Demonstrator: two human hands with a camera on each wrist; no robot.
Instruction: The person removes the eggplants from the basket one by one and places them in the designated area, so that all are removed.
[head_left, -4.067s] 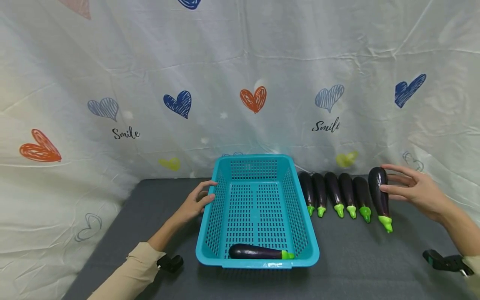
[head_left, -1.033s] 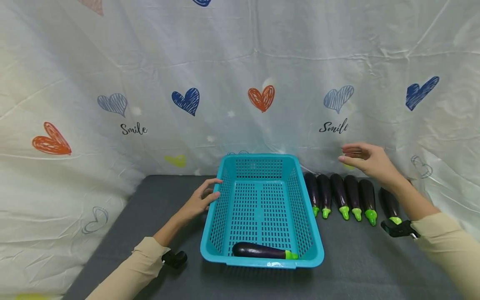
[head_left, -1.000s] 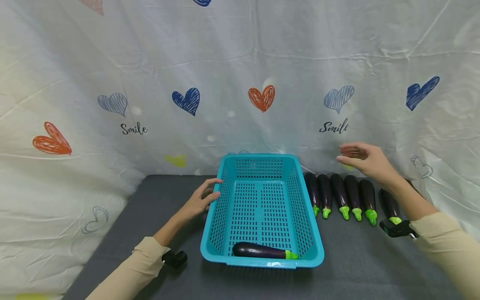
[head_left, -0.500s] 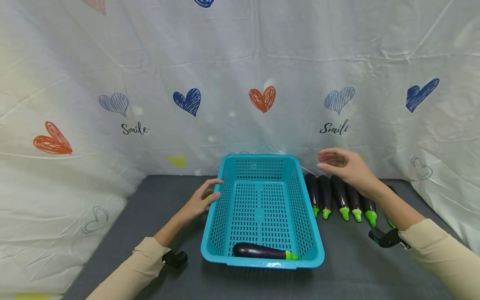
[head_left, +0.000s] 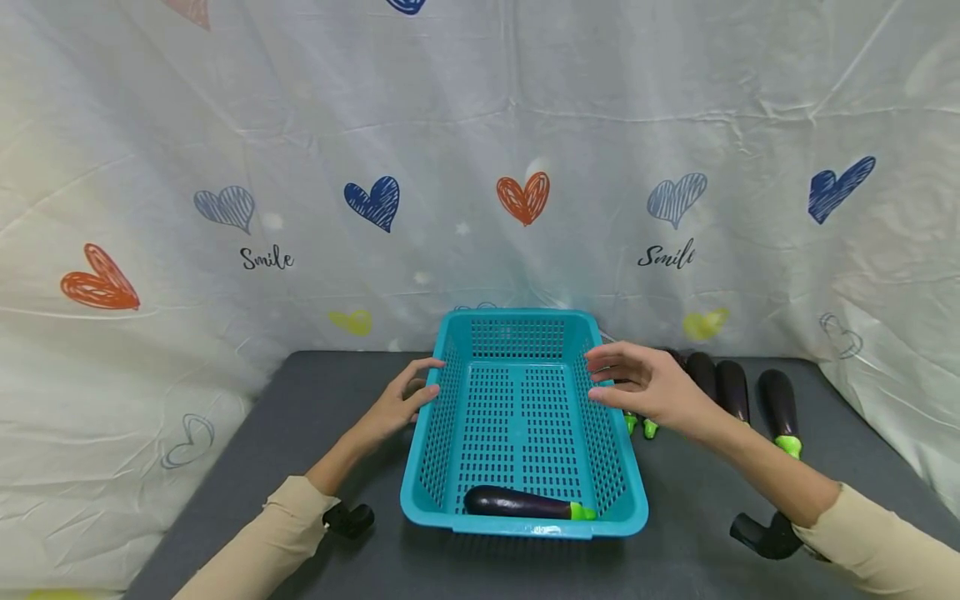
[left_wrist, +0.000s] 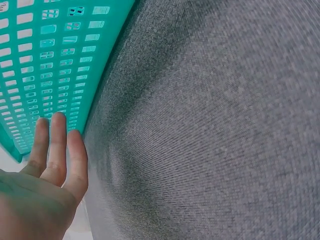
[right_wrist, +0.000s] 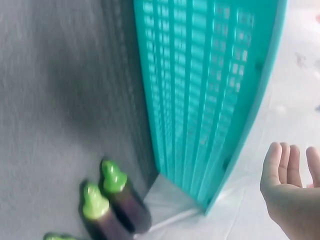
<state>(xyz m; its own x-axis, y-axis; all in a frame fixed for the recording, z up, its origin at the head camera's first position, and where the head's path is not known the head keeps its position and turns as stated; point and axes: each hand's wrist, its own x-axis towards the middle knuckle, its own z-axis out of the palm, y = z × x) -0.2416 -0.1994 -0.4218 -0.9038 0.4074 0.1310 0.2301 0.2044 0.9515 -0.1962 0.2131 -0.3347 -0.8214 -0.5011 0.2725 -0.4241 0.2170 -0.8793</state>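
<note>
A turquoise slotted basket (head_left: pixel 517 442) stands on the table, with one eggplant (head_left: pixel 517 502) lying crosswise along its near end. My left hand (head_left: pixel 393 404) is at the basket's left rim, its index finger and thumb at the edge. In the left wrist view, straight fingers (left_wrist: pixel 58 150) lie against the slotted wall (left_wrist: pixel 75 65). My right hand (head_left: pixel 648 387) hovers at the right rim, holding nothing; the right wrist view shows its fingers (right_wrist: pixel 272 160) loosely bent, apart from the rim. It partly hides the row of eggplants (head_left: pixel 731 387) behind it.
The rightmost eggplant (head_left: pixel 778 400) lies a little apart from the row. Green stems (right_wrist: pixel 95 202) of the eggplants nearest the basket point towards the near side. A white curtain (head_left: pixel 450 150) with printed hearts hangs behind the grey-covered table (head_left: pixel 697 525).
My right hand has let go of an eggplant, now lying at the row's right end, and has travelled left and down to the basket's right rim. The left hand has stayed put.
</note>
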